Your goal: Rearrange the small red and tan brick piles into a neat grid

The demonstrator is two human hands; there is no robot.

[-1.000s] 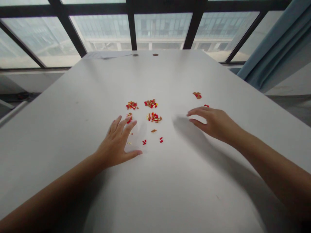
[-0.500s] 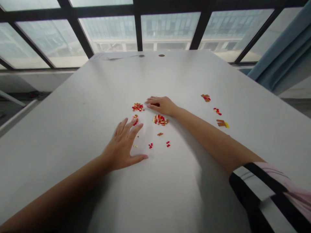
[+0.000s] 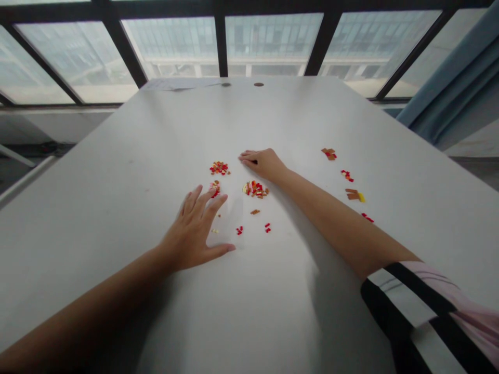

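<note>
My left hand (image 3: 195, 226) lies with its fingers spread on the white table, thumb pointing right. Its fingertips reach over a small pile of red and tan pieces (image 3: 214, 188), partly hiding it. Farther back, my right hand (image 3: 265, 162) rests with thumb and fingers brought together; what they hold, if anything, is hidden. Left of it sits a pile of tiny red and orange-brown pieces (image 3: 219, 168). Just in front of it lies a larger heap of red, brown and cream pieces (image 3: 256, 189). Nearer me are small clusters of red pieces (image 3: 239, 230) and brown pieces (image 3: 254, 212).
Along the right lie brown and red pieces (image 3: 329, 154), a red and orange group (image 3: 347, 175), brown and yellow pieces (image 3: 354, 195) and red pieces (image 3: 367, 217) beside my right forearm. A paper sheet (image 3: 175, 83) lies at the table's far edge, before windows.
The fingers and thumb of my right hand have drawn together, where a gap showed dark red under them. My left hand stays spread in place. The view has shifted slightly.
</note>
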